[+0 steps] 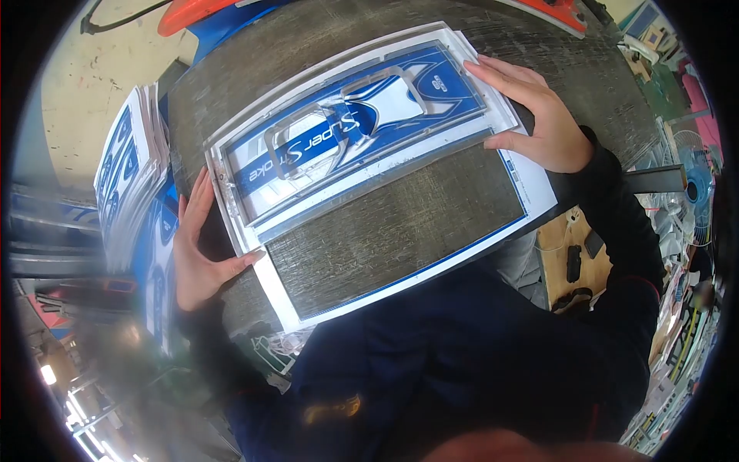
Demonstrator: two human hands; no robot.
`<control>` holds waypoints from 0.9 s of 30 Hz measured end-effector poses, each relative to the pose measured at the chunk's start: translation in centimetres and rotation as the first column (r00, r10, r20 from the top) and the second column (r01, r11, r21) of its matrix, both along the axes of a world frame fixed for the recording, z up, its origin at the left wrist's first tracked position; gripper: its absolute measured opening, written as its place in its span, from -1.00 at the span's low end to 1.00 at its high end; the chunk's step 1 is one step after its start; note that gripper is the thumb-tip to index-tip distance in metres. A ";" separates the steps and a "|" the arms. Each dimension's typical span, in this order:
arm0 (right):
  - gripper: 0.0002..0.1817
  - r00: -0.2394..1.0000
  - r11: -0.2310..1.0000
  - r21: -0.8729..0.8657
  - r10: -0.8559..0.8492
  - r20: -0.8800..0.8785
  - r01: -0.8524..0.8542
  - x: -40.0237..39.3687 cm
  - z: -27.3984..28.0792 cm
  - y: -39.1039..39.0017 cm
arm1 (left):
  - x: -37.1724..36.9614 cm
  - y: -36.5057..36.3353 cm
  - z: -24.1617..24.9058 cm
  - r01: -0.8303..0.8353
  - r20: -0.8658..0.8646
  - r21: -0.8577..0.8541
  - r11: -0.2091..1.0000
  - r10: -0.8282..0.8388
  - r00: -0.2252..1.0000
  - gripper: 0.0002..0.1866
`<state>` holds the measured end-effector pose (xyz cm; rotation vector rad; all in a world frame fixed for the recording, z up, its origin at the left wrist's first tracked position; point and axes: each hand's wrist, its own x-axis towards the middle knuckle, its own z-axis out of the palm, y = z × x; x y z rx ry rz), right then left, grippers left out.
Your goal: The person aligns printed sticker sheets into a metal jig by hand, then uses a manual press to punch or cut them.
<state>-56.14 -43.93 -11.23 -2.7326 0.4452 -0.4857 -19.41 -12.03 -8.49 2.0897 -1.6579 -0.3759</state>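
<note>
A clear plastic template (375, 182) with a raised rim and two raised loop handles lies on a white and blue printed sheet (541, 187). Blue panels and "Super Stroke" lettering show through it. The sheet's near half has a rectangular opening, through which the dark worktop is visible. My left hand (198, 254) holds the template's left end, fingers along its side and thumb at the near corner. At the other end, my right hand (548, 119) grips the right side, with fingers on the far corner and thumb near the close corner. The undersides of both hands are hidden.
The dark, scratched worktop (323, 42) lies under everything. To the left stands a curved stack of printed sheets (127, 181). Red objects (543, 11) sit along the far edge. A fan (699, 189) and assorted clutter are at the right.
</note>
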 end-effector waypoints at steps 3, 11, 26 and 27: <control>-0.13 1.000 1.000 0.003 0.023 0.017 -0.023 0.1 -0.1 -0.1 | 0.3 0.2 -0.2 0.013 0.017 -0.015 1.000 -0.013 1.000 0.22; -0.14 1.000 1.000 0.000 0.022 0.008 -0.022 0.1 -0.3 -0.3 | 0.3 0.2 -0.2 0.005 0.013 -0.006 1.000 -0.005 1.000 0.22; -0.13 1.000 1.000 -0.011 0.009 -0.009 -0.009 0.1 0.1 0.0 | 0.1 0.0 0.1 -0.007 -0.017 0.004 1.000 0.007 1.000 0.20; -0.13 1.000 1.000 -0.012 0.010 -0.009 -0.010 0.2 0.2 0.0 | 0.1 0.0 0.1 -0.006 -0.021 0.007 1.000 0.006 1.000 0.20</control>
